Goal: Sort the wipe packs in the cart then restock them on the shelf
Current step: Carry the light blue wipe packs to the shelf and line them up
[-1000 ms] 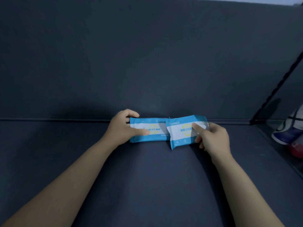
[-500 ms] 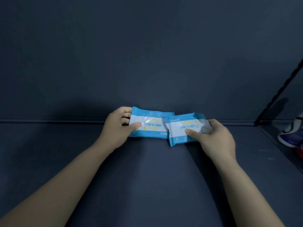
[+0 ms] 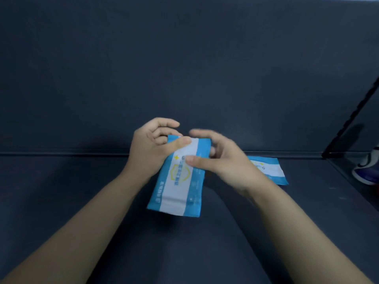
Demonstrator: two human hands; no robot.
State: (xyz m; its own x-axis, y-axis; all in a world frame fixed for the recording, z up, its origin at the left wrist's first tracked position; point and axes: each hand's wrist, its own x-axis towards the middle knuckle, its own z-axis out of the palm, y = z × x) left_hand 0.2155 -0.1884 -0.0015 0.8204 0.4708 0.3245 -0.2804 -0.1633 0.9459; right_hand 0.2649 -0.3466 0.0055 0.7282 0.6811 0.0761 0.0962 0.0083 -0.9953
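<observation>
While it is held, the pack [image 3: 178, 187] looks blue-white.

We have picked one wipe pack [image 3: 180, 181] up off the shelf [image 3: 82, 191] and turned it end-on, where it lay crosswise before. Our right hand [image 3: 223, 162] has let go of the other wipe pack [image 3: 268, 171] and now pinches the raised one together with our left hand [image 3: 149, 148]; the two packs no longer overlap
</observation>
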